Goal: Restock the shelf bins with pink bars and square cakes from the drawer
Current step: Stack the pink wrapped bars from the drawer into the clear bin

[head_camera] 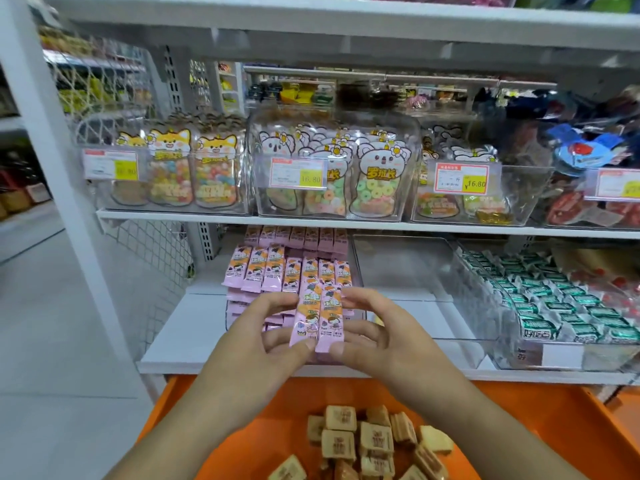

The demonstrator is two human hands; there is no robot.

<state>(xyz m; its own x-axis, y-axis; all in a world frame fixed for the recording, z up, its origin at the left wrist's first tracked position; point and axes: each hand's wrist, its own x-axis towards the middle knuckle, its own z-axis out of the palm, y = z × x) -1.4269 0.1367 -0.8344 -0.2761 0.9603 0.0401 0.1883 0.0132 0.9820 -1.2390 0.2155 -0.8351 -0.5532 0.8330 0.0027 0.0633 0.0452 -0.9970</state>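
Left hand [266, 336] and right hand [375, 329] are gripping two pink wrapped bars [317, 315] together, hovering at the white shelf's front edge [180, 362].

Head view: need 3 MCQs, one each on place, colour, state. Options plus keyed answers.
1. Where do the square cakes lie?
A. orange drawer
B. top shelf
C. floor

2. What colour are the wrappers in the clear bin right of the empty bin?
A. yellow
B. green and white
C. black

3. What are the hands doing?
A. hanging idle
B. both holding pink bars
C. lifting a cake

Answers: 1 A, cakes sit piled in the drawer. 2 B, green-white packs fill it. 3 B, left hand and right hand pinch the bars.
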